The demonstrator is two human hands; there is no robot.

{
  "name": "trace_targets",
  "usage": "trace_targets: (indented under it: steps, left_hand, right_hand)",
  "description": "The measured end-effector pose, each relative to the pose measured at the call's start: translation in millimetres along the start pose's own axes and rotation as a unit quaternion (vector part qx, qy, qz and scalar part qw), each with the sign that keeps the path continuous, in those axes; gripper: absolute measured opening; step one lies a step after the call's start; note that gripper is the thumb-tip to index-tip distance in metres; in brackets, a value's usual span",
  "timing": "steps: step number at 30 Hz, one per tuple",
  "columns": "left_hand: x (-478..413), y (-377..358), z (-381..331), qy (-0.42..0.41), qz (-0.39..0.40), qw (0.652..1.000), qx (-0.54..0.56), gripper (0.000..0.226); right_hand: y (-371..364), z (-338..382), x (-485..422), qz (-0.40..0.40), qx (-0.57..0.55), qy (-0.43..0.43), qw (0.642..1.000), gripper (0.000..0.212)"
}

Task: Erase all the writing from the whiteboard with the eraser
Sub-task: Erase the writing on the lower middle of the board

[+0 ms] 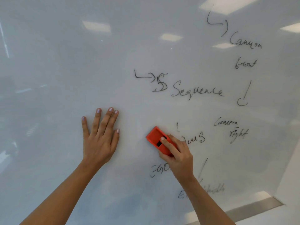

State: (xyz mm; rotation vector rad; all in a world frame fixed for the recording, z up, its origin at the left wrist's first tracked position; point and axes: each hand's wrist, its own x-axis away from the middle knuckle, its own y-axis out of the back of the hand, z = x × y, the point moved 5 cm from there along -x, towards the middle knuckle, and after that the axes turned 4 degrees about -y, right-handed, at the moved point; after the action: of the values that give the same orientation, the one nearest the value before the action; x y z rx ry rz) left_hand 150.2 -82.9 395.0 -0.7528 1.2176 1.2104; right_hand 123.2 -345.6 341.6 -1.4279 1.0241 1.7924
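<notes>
Head view looks at a glossy whiteboard (65, 78) that fills nearly the whole picture, with ceiling lights mirrored in it.

At about 7 o'clock from the centre, the left hand (99, 137) lies flat against the board, palm down, 4 fingers spread and pointing up, the thumb alongside; it grips nothing.

At about 5 o'clock from the centre, the right hand (177, 155) is closed around a red eraser (158, 140). The eraser is a rectangular block, tilted so its long axis runs from 10 o'clock to 4 o'clock, pressed against the board. The index finger lies on its back over a dark slot, and the other fingers and thumb wrap its lower end.

Black writing remains across the right half of the board. At 1 o'clock from the eraser stands the word "Sequence" (197, 91), with an arrow and a scribbled S to its left. At 3 o'clock, touching the right hand's knuckles, is the partly hidden end of a word reading "ws" (197, 138). Further out at 3 o'clock is "Camera right" (231, 129). Far up at 1 o'clock is "Camera front" (246, 51) beneath another arrow. At 6 o'clock from the eraser, partly hidden by the right wrist, sits a faint scrawl (159, 169); below it more faded letters flank the forearm. The left half of the board carries no marks.
</notes>
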Motion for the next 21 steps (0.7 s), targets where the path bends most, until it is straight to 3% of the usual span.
trace_targets:
  steps: [3, 5, 8, 12, 18, 21]
  left_hand:
    - [-12, 0, -12, -0.042, -0.001, 0.999, -0.007, 0.056]
    - [-18, -4, -23, -0.078, -0.001, 0.997, -0.009, 0.055]
    - [-22, -14, -45, -0.101, 0.003, 0.995, -0.004, 0.052]
    - [-18, -29, -79, -0.148, 0.029, 0.989, 0.011, 0.054]
    - [-15, -42, -97, -0.176, 0.063, 0.982, 0.003, 0.060]
    - [-14, -43, -97, -0.179, 0.063, 0.982, -0.007, 0.060]
  right_hand:
    - [17, -27, -13, -0.086, -0.054, -0.136, 0.986, 0.050]
    - [18, -32, -22, -0.103, -0.068, -0.170, 0.978, 0.050]
    - [14, -22, -23, -0.101, -0.051, -0.157, 0.981, 0.049]
    - [11, -18, -6, -0.037, -0.003, -0.064, 0.997, 0.057]
    - [33, -52, -16, -0.137, -0.066, -0.223, 0.963, 0.054]
    - [23, -35, -19, -0.129, -0.070, -0.214, 0.966, 0.054]
